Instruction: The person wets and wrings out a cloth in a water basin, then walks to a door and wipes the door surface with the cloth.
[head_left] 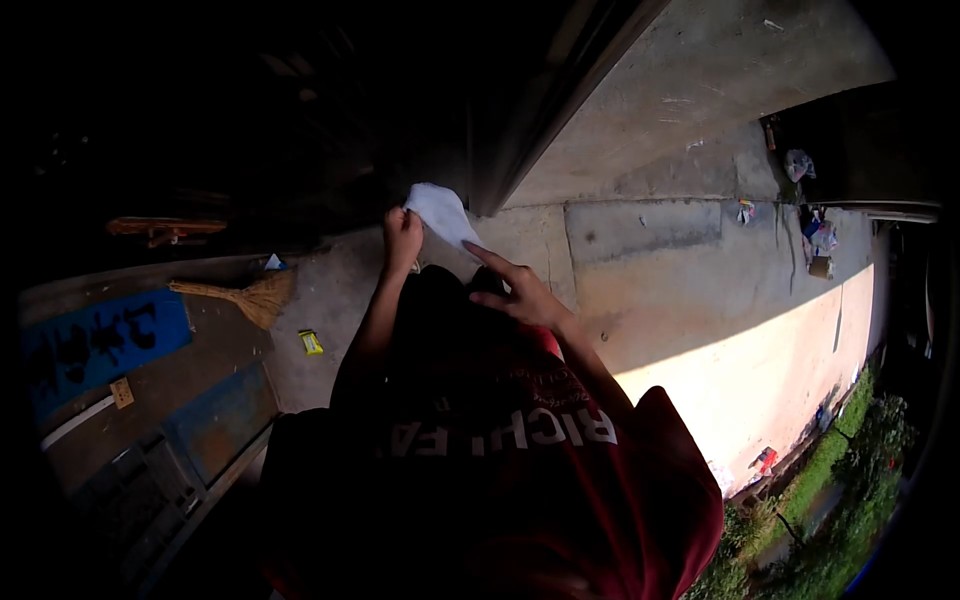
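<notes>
A small white cloth [438, 208] is held out in front of my body, bright against the dark background; whether it is fabric or soft paper is hard to tell. My left hand [403, 238] is closed, pinching the cloth's left edge. At the cloth's lower right corner, the outstretched index finger of my right hand [522, 292] touches it or lies very near. The fingers of that hand are apart, and nothing shows gripped in them.
A straw broom [245, 296] and a yellow-green packet [311, 342] lie to the left, near a blue board with dark lettering [110, 345]. A wall edge [575, 110] rises ahead. Litter [822, 238] is scattered on the concrete floor [660, 300] at right, with grass [835, 455] beyond.
</notes>
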